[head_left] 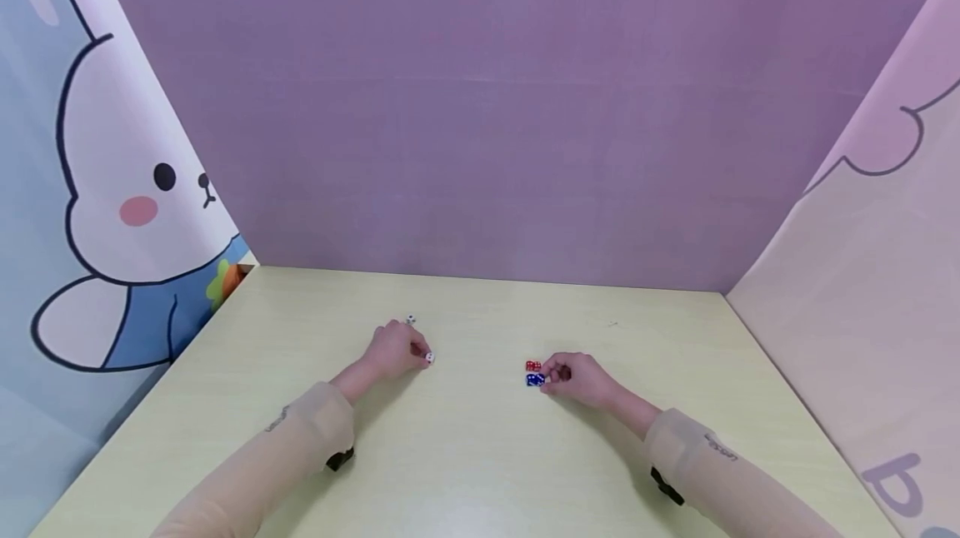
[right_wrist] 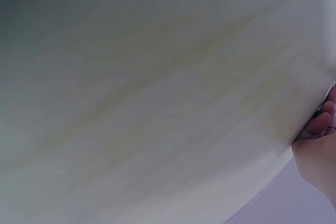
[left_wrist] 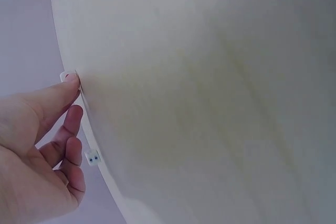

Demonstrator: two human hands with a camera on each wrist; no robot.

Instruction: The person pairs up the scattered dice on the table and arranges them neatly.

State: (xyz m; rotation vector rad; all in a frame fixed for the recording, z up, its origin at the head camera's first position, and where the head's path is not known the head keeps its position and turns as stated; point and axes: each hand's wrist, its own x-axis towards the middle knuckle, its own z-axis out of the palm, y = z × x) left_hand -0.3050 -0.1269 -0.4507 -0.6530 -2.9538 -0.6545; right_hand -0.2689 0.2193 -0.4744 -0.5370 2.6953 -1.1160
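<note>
So the left hand (head_left: 396, 351) has a white die (head_left: 430, 357) pinched between thumb and fingers, out in the middle part of the surface (head_left: 465, 455), well in from any edge. Another white die (head_left: 410, 319) sits just past that hand, nearer the back edge.

Over to the right, the right hand (head_left: 577, 377) looks to have its thumb and fingers pinching the right end of the blue dice (head_left: 533, 381), with the red dice (head_left: 533, 366) right behind them. There's a decent gap between the two hands, and lots of room in front toward the person.

Back edge runs along a purple panel (head_left: 480, 122), the left side is bordered by a rabbit-print sheet (head_left: 112, 246), and the right by a pale pink one (head_left: 862, 288). Both sleeves come in from the near side.
</note>
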